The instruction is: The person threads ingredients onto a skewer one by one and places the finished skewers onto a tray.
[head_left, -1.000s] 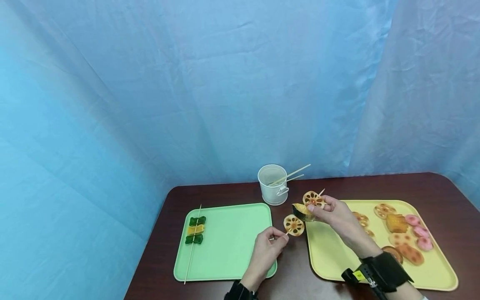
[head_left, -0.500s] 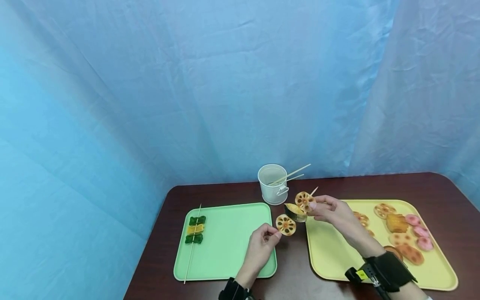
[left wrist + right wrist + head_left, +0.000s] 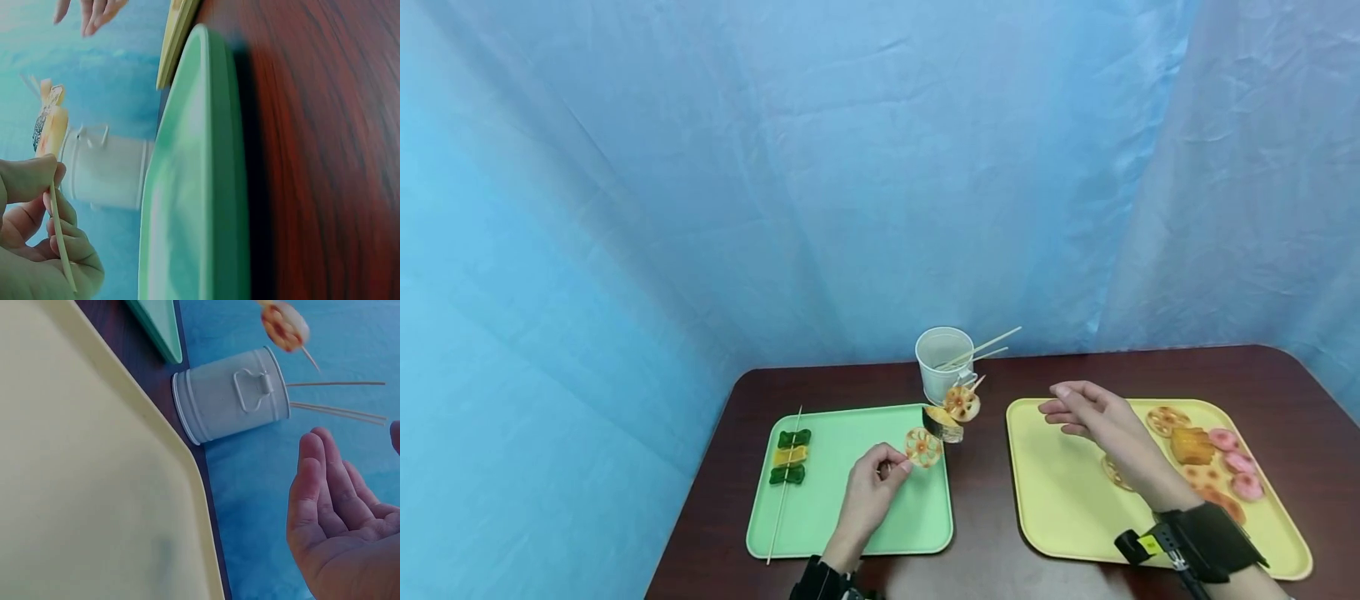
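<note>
My left hand point(image 3: 872, 492) pinches the lower end of a wooden skewer point(image 3: 60, 237) above the green tray point(image 3: 850, 533). Threaded on that skewer are a lotus root slice point(image 3: 922, 447) by the fingertips, a dark-rinded pumpkin piece point(image 3: 942, 423) and another lotus root slice point(image 3: 962, 403) near the pointed tip. Over the yellow tray point(image 3: 1052, 517) my right hand point(image 3: 1108, 425) is held in the air, fingers relaxed and nothing in them. The right wrist view shows its palm and loosely bent fingers point(image 3: 337, 487).
A white bucket point(image 3: 942, 383) with several bare skewers point(image 3: 996, 340) stands behind the trays. On the green tray's left lies a finished-looking skewer of green and yellow pieces point(image 3: 790, 457). Toy foods, including pink pieces point(image 3: 1247, 486) and a yellow block point(image 3: 1192, 446), fill the yellow tray's right side.
The right hand has let go of the lotus root slice at the tip and drawn back to the right. The left hand has carried the loaded skewer left, over the green tray.
</note>
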`<move>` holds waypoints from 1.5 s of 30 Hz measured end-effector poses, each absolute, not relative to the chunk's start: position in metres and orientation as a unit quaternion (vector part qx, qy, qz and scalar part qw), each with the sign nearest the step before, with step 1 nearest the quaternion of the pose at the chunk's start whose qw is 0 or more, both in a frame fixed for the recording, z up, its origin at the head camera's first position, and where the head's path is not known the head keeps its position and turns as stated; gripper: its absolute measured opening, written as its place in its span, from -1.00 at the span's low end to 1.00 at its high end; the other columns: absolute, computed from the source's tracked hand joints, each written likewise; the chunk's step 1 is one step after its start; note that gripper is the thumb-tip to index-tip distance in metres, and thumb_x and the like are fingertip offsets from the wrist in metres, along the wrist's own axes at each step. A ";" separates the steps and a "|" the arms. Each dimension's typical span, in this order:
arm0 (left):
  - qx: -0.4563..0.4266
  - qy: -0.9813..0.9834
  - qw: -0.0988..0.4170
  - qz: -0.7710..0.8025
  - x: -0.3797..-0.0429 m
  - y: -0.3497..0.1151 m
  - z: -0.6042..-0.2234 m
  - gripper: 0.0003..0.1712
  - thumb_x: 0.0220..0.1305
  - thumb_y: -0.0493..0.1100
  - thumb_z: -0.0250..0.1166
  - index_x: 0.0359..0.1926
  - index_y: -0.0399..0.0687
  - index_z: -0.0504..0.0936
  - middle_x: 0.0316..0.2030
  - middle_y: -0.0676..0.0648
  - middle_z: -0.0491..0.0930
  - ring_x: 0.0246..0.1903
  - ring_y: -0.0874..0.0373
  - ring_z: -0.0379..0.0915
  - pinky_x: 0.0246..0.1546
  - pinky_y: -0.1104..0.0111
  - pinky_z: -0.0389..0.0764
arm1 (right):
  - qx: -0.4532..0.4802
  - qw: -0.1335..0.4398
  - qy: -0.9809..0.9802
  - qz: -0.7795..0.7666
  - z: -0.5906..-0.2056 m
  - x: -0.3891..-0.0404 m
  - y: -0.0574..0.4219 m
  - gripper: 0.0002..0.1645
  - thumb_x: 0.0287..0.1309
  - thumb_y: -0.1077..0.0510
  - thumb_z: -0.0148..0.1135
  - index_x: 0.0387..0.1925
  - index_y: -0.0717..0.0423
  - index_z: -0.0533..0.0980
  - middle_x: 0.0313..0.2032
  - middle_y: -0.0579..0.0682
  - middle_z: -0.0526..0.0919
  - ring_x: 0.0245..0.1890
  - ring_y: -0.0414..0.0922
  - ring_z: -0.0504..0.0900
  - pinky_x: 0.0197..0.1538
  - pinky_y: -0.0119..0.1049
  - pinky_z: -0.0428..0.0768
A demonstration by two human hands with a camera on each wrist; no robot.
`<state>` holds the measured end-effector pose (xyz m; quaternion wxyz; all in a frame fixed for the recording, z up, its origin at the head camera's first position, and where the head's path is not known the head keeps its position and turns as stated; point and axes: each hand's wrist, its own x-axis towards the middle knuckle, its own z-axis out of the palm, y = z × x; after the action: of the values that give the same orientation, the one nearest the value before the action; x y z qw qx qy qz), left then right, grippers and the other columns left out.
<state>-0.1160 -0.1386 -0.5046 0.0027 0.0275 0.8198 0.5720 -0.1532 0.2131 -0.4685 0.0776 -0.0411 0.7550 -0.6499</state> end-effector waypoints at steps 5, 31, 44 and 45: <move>0.012 0.828 -0.009 0.561 -0.115 -0.156 -0.504 -0.91 0.35 -0.25 0.40 -0.32 -0.13 0.68 -0.44 0.01 0.48 -0.50 0.24 0.28 -0.43 0.45 0.34 | -0.038 0.075 0.769 -0.633 -0.468 -0.152 0.216 -0.31 0.57 -0.22 -0.01 0.32 0.30 0.36 0.14 0.25 0.63 0.04 -0.13 0.70 0.05 -0.32 0.65; -0.097 0.907 -0.064 0.406 -0.098 -0.224 -0.498 -0.93 0.29 -0.26 0.41 -0.33 -0.18 0.70 -0.58 0.04 0.61 -0.73 0.21 0.50 -0.66 0.34 0.47 | -0.019 0.082 0.799 -0.596 -0.463 -0.155 0.213 -0.29 0.53 -0.31 -0.03 0.31 0.17 0.45 0.17 0.18 0.62 0.02 0.04 0.64 -0.04 -0.21 0.62; -0.130 0.921 -0.026 0.367 -0.095 -0.242 -0.502 -0.92 0.26 -0.24 0.37 -0.33 -0.19 0.69 -0.60 0.08 0.58 -0.73 0.22 0.52 -0.62 0.33 0.43 | -0.029 0.070 0.784 -0.616 -0.466 -0.156 0.207 -0.37 0.57 -0.21 0.00 0.27 0.23 0.45 0.12 0.17 0.65 -0.06 -0.05 0.67 -0.09 -0.25 0.63; -0.129 0.921 -0.026 0.366 -0.095 -0.243 -0.503 -0.92 0.26 -0.24 0.37 -0.33 -0.19 0.68 -0.61 0.08 0.58 -0.73 0.22 0.52 -0.63 0.32 0.43 | -0.030 0.070 0.783 -0.617 -0.467 -0.156 0.207 -0.37 0.57 -0.20 0.00 0.27 0.24 0.45 0.12 0.18 0.65 -0.06 -0.05 0.67 -0.08 -0.26 0.63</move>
<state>-0.0946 -0.2432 -0.5027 -0.0256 -0.1286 0.9214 0.3657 -0.1556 0.2066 -0.4668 0.0702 -0.0296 0.7832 -0.6171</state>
